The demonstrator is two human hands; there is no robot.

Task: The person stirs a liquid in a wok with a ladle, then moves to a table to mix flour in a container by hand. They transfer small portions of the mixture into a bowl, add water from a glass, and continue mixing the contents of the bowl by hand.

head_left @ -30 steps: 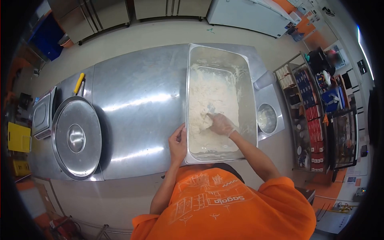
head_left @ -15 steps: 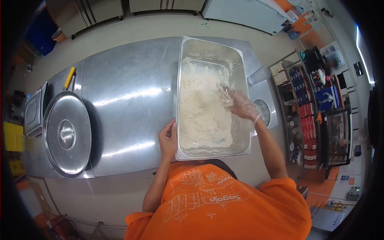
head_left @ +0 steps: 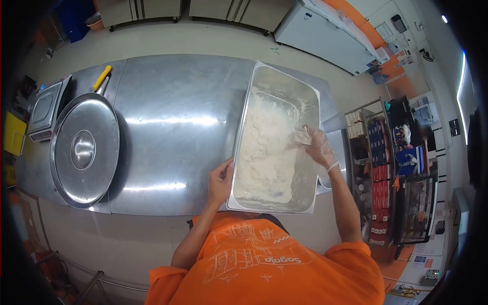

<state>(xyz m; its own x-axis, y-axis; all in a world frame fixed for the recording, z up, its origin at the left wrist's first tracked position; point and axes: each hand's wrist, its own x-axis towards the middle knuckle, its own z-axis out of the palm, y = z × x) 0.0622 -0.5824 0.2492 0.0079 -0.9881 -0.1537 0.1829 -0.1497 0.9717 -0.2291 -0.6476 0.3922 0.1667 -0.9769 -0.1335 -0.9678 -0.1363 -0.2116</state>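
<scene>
A deep rectangular metal pan (head_left: pixel 317 101) stands on the steel table, its inner walls smeared white. Pale, lumpy flour mixture (head_left: pixel 264 162) covers much of its bottom. My left hand (head_left: pixel 220 182) is bare and closed at the pan's left rim near the front corner. Inside the pan, by the right wall, my right hand (head_left: pixel 317 147) wears a clear plastic glove. Its fingers are curled together and caked with the mixture, so how much they hold is partly hidden.
A round metal lid (head_left: pixel 84 150) lies on the left of the steel table (head_left: pixel 173 96). Beside it are a yellow-handled tool (head_left: pixel 102 77) and a flat scale-like device (head_left: pixel 48 108). Behind the pan's right side, a clear container (head_left: pixel 333 123) is partly hidden. A loaded shelf rack (head_left: pixel 378 168) stands right.
My right hand has drawn its fingers in from the mixture and stays near the pan's right wall. My left hand keeps to the left rim. The camera view has shifted.
</scene>
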